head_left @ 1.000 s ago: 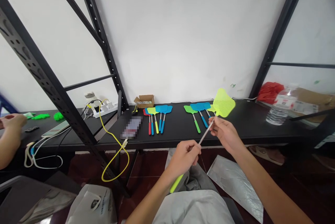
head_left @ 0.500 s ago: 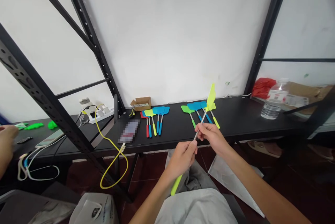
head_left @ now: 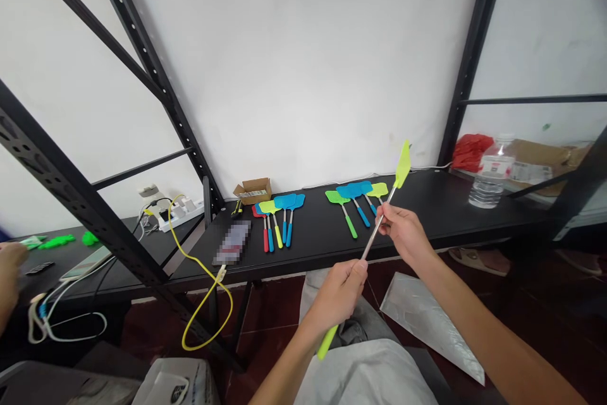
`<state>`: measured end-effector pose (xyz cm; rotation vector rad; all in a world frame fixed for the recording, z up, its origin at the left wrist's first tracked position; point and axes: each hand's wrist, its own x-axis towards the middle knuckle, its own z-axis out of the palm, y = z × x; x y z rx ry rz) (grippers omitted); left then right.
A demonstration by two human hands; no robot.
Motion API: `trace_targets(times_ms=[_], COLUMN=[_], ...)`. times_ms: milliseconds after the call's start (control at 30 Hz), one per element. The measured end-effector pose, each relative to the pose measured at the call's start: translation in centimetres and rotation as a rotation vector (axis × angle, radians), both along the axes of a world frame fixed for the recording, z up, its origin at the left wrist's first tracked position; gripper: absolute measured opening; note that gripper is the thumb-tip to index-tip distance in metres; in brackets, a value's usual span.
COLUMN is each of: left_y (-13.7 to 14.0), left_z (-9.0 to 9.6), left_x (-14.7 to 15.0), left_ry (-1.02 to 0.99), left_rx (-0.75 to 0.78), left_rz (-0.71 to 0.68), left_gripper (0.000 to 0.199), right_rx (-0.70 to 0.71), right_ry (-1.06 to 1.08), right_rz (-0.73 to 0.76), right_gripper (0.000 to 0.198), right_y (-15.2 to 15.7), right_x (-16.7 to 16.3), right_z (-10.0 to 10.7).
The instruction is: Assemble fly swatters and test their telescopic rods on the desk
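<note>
Yellow-green by colour, held the fly swatter (head_left: 372, 239) slanting in the closed left hand (head_left: 340, 290) and, farther up, in the pinching right hand (head_left: 404, 227), so perhaps risked knocking the lying swatters (head_left: 351, 191) beyond that hand by tilting too low.

On the near side of the worktop's (head_left: 313, 233) front edge, the left hand (head_left: 340, 291) grips a yellow-green fly swatter (head_left: 374, 235), whose handle (head_left: 327, 342) juts out below it; the right hand (head_left: 403, 230) pinches the metal shaft (head_left: 370, 241) near the head (head_left: 403, 167). Toward the back edge lie five fanned swatters (head_left: 284, 201) and, right of them, four more swatters (head_left: 349, 191). A small open carton (head_left: 254, 193) stands near the back left corner, a bottle (head_left: 491, 171) toward the right edge.
</note>
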<state>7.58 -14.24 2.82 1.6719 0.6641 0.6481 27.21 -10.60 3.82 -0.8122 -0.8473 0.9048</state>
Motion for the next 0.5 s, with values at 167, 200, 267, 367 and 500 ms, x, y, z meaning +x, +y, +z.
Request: trace_targets(times_ms=[167, 200, 267, 367, 500], left_y=[-0.3, -0.4, -0.4, -0.4, -0.5], left_z=[0.1, 0.1, 0.1, 0.2, 0.3], left_x=[0.0, -0.1, 0.0, 0.1, 0.1], left_ry=[0.072, 0.092, 0.138, 0.185, 0.175], left_rx=[0.113, 0.132, 0.167, 0.205, 0.205], left_rz=[-0.008, -0.011, -0.017, -0.019, -0.019], left_gripper=[0.049, 0.049, 0.048, 0.048, 0.047], right_rx=[0.036, 0.039, 0.032, 0.031, 0.009], right_ry=[0.055, 0.064, 0.078, 0.093, 0.126], right_rz=[-0.110, -0.128, -0.160, -0.177, -0.146], right_gripper=[0.030, 0.029, 0.029, 0.030, 0.032], right_y=[0.2, 0.3, 0.4, 0.4, 0.2], right_x=[3.4, 4.1, 5.4, 6.5, 6.5], right_z=[0.3, 0.3, 0.3, 0.4, 0.4])
